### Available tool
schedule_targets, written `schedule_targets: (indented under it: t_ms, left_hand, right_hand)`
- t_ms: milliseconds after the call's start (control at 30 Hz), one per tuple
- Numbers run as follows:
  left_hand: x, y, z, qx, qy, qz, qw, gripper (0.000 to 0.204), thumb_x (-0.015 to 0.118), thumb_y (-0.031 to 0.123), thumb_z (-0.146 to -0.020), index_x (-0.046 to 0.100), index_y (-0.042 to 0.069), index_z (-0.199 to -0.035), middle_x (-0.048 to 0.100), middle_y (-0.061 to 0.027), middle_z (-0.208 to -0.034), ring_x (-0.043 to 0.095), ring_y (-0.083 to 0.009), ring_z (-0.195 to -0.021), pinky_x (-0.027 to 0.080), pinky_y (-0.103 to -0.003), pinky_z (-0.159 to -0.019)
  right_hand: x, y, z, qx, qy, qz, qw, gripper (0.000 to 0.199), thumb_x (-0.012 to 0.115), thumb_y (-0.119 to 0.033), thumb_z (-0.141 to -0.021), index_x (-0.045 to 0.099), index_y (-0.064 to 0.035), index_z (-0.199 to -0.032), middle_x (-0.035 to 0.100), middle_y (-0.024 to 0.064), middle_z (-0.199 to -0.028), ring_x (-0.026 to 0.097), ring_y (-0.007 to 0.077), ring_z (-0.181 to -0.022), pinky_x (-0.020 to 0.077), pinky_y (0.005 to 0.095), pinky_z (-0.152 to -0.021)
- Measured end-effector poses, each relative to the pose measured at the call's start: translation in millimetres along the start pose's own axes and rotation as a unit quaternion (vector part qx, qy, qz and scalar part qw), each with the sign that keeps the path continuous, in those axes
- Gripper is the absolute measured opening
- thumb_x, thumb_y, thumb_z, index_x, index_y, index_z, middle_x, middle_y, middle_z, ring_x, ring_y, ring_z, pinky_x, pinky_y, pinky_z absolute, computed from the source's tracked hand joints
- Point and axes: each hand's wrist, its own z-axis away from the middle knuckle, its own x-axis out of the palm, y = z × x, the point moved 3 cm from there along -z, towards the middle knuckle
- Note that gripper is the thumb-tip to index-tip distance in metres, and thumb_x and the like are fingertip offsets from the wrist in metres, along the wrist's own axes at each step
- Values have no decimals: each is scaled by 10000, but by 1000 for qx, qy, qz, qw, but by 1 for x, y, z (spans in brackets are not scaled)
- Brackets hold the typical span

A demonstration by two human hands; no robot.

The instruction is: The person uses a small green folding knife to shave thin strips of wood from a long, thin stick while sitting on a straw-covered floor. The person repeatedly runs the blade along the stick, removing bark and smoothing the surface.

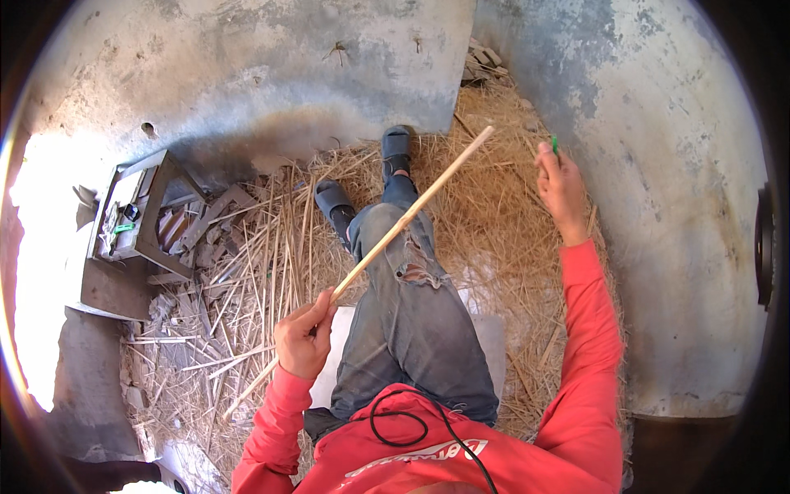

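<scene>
My left hand (304,336) is closed round a long, thin, pale wooden stick (411,212), gripping it nearer its lower end. The stick slants across my legs, its far tip up to the right and its near end down by my left forearm. Off to the right, apart from the stick, my right hand (561,185) is raised and closed on a small green object (555,144). Only a short green part shows above the fingers, so its kind cannot be made out.
A small wooden table (152,222) stands at the left, with a green item (124,227) and other small things on it. Split sticks (284,222) and wood scraps lie beside my feet. Straw-like shavings (494,165) cover the floor. Worn plaster walls (650,165) rise ahead and at right.
</scene>
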Motion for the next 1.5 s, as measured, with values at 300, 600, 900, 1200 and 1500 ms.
schedule_targets:
  t_ms: [300,600,900,1200,1500]
  left_hand:
    - [11,12,-3,36,6,2,999,289,732,15,-912,754,40,-1199,619,-94,-670,595,-149,-546,461,-289,-535]
    - [16,23,-10,-23,-101,147,984,388,669,82,-988,639,-7,-1365,706,-100,-808,711,-129,-730,534,-258,-652]
    - [36,28,-23,-96,-129,218,963,354,642,113,-1022,649,-16,-1351,624,-26,-771,619,-72,-708,505,-248,-666]
    - [46,25,-28,-176,-140,300,927,388,622,152,-1047,611,-25,-1391,509,46,-734,450,-48,-650,391,-234,-593]
    - [54,11,-20,-212,-135,314,916,401,633,162,-1045,605,-38,-1391,495,61,-714,422,-27,-607,357,-220,-551]
  right_hand:
    - [66,-65,34,-44,-86,-159,982,328,744,-354,-970,711,-28,-992,662,17,-731,581,72,-623,452,267,-592]
    - [91,-70,51,19,-186,-259,948,250,689,-244,-1012,709,0,-1060,699,65,-807,393,16,-453,300,219,-400]
    - [110,-71,62,-41,-173,-187,966,266,642,-273,-1030,706,-17,-1052,719,100,-826,486,104,-471,399,303,-456]
    - [140,-64,119,-175,-219,185,942,563,535,-551,-1015,691,-36,-848,611,203,-591,647,428,-597,492,516,-557]
    - [158,-44,113,-204,-214,257,920,638,498,-587,-1024,688,-12,-822,609,212,-570,652,421,-567,513,518,-532]
